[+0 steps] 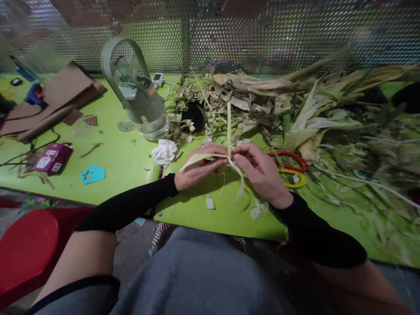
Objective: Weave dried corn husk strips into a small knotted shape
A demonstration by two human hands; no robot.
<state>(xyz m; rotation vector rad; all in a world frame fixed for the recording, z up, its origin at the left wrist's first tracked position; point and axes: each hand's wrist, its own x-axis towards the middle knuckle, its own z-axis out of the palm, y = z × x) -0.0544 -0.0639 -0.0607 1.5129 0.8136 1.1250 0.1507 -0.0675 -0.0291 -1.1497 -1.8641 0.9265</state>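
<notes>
Green table (121,188), heaped corn husks (262,85) at its far side, right hand (262,173) pinching pale strips (229,127) at their crossing, left hand (193,178) pinching them opposite, strips between the two hands, one laid over the left hand, small scrap (210,202) below.

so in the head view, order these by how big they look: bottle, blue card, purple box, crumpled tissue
1. Bottle
2. Purple box
3. Crumpled tissue
4. Blue card
</notes>
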